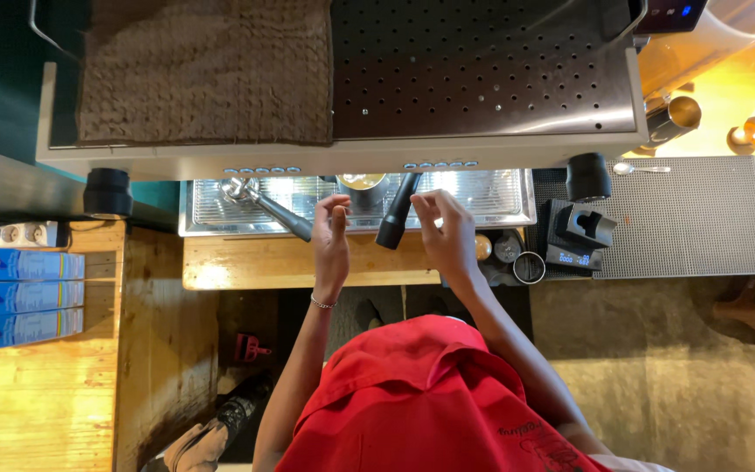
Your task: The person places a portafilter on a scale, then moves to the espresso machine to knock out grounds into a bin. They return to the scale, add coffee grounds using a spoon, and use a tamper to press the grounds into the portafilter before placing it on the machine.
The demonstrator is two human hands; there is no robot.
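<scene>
1. Red shirt (pixel 421 393) nearest the lens; both arms reach forward over the bench (pixel 255 262).
2. Black handle (pixel 398 211) slants between the hands, under the coffee machine (pixel 351 157).
3. Right hand (pixel 447 234) nearer; both grips apart, empty.
4. Left hand (pixel 332 238) just left of it.

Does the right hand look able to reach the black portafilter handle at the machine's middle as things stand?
Probably yes. The right hand hovers open just beside the black handle, with nothing between them; the left hand is on the handle's other side, also clear.

Brown towel (pixel 207 74) atop the machine, blue cartons (pixel 19 297) left, spoon (pixel 640 169) right
</scene>
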